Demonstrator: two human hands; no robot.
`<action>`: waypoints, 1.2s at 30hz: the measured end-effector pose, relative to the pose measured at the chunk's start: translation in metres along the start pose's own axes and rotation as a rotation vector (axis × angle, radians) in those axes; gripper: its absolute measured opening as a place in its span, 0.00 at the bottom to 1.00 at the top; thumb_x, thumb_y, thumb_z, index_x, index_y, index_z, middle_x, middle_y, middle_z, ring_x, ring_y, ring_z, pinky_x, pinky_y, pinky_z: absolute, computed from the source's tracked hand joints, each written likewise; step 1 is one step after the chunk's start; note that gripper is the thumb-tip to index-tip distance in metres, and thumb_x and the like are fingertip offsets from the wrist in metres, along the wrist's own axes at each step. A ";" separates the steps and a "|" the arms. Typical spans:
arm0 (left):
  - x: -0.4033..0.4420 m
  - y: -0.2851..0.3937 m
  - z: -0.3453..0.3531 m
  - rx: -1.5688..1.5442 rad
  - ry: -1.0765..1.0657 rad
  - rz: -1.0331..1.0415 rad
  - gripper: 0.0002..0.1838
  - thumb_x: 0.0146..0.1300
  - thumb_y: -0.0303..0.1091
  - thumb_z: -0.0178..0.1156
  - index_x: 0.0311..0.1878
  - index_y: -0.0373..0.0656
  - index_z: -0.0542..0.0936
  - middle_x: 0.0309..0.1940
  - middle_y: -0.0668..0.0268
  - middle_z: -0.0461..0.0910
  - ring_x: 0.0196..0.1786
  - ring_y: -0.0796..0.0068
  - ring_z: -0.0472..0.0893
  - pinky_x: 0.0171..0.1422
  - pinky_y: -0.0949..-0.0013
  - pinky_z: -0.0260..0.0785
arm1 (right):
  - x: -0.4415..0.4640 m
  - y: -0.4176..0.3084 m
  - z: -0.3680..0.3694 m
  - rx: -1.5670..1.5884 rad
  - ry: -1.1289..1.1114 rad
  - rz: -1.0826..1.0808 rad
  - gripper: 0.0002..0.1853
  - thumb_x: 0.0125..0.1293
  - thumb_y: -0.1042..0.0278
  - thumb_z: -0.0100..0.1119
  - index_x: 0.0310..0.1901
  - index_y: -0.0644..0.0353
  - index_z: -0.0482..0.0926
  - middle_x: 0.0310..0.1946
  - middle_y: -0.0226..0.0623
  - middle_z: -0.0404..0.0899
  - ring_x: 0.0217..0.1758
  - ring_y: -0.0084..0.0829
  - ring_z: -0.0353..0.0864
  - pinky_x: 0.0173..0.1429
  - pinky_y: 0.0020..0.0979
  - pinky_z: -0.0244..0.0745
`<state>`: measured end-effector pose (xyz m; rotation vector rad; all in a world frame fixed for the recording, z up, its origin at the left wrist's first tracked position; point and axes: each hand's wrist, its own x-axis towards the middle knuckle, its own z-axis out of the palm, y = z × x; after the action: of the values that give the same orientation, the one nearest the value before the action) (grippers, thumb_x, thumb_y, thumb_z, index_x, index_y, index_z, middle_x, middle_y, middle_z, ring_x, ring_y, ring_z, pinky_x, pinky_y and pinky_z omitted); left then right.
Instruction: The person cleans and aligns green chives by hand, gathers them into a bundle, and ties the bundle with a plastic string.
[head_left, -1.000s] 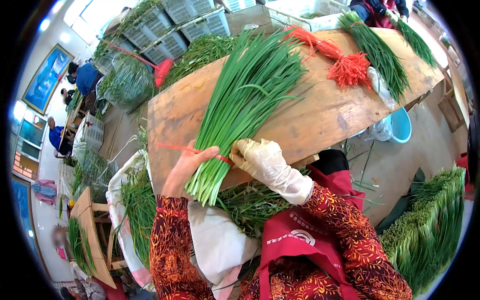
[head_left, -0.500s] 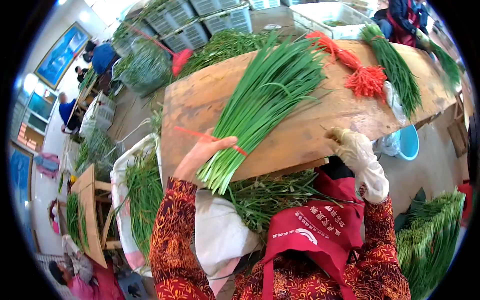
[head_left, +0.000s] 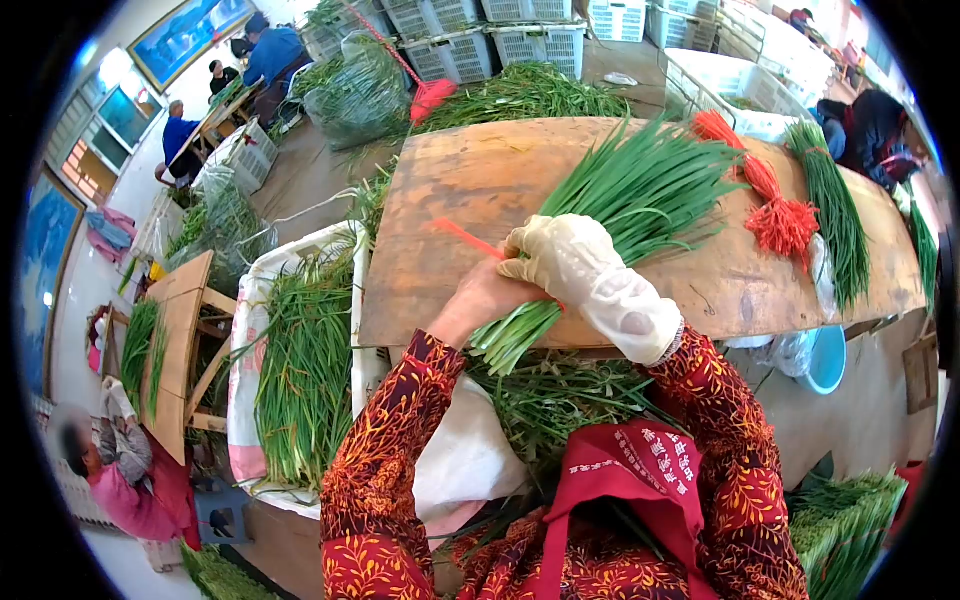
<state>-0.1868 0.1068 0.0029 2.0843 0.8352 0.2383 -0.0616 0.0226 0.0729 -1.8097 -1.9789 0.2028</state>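
Observation:
A bunch of long green garlic chives (head_left: 640, 195) lies across the wooden table, its pale cut ends (head_left: 515, 338) pointing toward me over the near edge. My bare left hand (head_left: 492, 298) is closed around the bunch near those ends. A thin red tie strip (head_left: 465, 238) passes around the stems, one end sticking out to the left. My right hand (head_left: 575, 258), in a whitish glove, lies over the bunch beside the left hand. Its fingertips are pinched where the strip comes out, and they partly hide it.
On the wooden table (head_left: 440, 180) are a bundle of red strips (head_left: 780, 225) and a tied bunch of chives (head_left: 835, 215). Loose chives fill a white-lined basket (head_left: 300, 370) at left. A blue basin (head_left: 825, 360) stands below right. Other people work farther off.
My gloved right hand has moved from the table's near edge left onto the bunch, meeting the left hand at the red strip. The view has shifted, and the bunch appears farther right.

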 end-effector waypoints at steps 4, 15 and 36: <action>-0.004 0.016 -0.005 0.000 -0.022 -0.013 0.32 0.39 0.49 0.71 0.48 0.44 0.75 0.41 0.61 0.81 0.46 0.68 0.79 0.50 0.66 0.69 | 0.002 -0.002 0.001 0.009 -0.047 0.022 0.13 0.58 0.55 0.56 0.38 0.54 0.80 0.34 0.39 0.78 0.36 0.41 0.79 0.40 0.37 0.72; -0.028 0.062 -0.027 -0.137 -0.176 -0.069 0.52 0.38 0.55 0.71 0.60 0.28 0.61 0.55 0.50 0.68 0.59 0.61 0.68 0.62 0.65 0.60 | -0.088 0.035 0.015 1.197 0.504 0.436 0.08 0.61 0.69 0.58 0.39 0.63 0.77 0.30 0.24 0.74 0.31 0.16 0.69 0.35 0.20 0.65; -0.030 0.052 0.000 0.139 0.089 -0.035 0.43 0.37 0.56 0.69 0.56 0.42 0.68 0.48 0.53 0.75 0.52 0.56 0.75 0.56 0.60 0.67 | 0.028 0.041 0.017 -0.185 0.054 -0.408 0.09 0.55 0.61 0.54 0.31 0.57 0.75 0.28 0.40 0.74 0.32 0.42 0.76 0.37 0.39 0.71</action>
<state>-0.1850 0.0660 0.0472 2.1999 0.9645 0.2620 -0.0332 0.0588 0.0476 -1.4506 -2.3356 -0.1605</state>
